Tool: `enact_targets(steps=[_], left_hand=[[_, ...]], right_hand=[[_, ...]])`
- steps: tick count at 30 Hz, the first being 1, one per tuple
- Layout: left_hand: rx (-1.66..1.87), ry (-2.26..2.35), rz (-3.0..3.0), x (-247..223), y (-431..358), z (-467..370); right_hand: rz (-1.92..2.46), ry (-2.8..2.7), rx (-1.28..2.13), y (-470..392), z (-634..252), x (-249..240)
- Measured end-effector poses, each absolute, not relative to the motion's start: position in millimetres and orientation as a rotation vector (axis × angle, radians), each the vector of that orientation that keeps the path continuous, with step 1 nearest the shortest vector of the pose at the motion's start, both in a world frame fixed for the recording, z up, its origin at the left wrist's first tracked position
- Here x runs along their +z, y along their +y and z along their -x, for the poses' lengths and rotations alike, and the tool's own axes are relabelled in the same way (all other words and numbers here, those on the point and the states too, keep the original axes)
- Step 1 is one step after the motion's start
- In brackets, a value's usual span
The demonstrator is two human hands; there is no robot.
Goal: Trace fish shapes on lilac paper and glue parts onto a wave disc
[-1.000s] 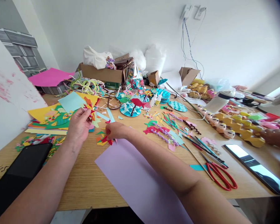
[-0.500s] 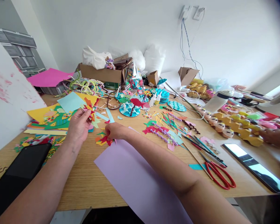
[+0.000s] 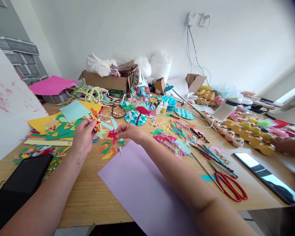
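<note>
Two forearms [image 3: 64, 175] converge, left hand [image 3: 83, 139] pinching cutouts [image 3: 95, 118], right hand [image 3: 129, 132] pinching red paper [image 3: 112, 134].

Work area and surroundings. A wood-grained worktop [image 3: 88, 196] extends across the foreground, its far edge towards a plain, off-white wall [image 3: 113, 29]. Above the far right portion, the wall bears two white sockets [image 3: 191, 19], from which thin cables [image 3: 187, 46] descend behind the worktop. At the left edge, a white panel [image 3: 9, 82] shows reddish smears; beyond it appear a grey wall section [image 3: 12, 19], a grey block-patterned surface [image 3: 27, 62] and a pale vertical strip [image 3: 31, 39]. Beyond the right edge, a bright band [image 3: 290, 93] meets the wall; whether it is a window cannot be determined. Illumination is soft and cool. Below the front edge, a pale floor [image 3: 73, 231] is partly visible.
</note>
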State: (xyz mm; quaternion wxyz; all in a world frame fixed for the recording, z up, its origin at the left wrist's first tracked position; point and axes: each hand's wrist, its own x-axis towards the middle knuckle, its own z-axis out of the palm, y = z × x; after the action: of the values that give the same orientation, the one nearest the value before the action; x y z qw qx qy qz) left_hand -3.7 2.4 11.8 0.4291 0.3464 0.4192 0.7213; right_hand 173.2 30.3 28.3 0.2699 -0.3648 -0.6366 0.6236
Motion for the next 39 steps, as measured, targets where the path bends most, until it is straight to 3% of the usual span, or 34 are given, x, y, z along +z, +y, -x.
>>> enact_targets(steps=[6, 18, 27, 39], left_hand=[[1.752, 1.049, -0.889, 9.0, -1.6, -11.7], [1.628, 0.897, -0.777, 4.5, -3.9, -14.6], [1.525, 0.791, -0.695, 15.4, -9.5, -16.4], [1.588, 0.86, -0.752, 7.3, -4.9, -13.2]], right_hand=[[0.801, -1.434, 1.675, 25.0, -151.7, 37.8], [0.974, -1.601, 1.36, 40.5, -129.8, 22.4], [0.996, -1.55, 1.411, 43.6, -132.3, 28.2], [1.048, -1.806, 1.016, 41.5, -132.5, 24.9]])
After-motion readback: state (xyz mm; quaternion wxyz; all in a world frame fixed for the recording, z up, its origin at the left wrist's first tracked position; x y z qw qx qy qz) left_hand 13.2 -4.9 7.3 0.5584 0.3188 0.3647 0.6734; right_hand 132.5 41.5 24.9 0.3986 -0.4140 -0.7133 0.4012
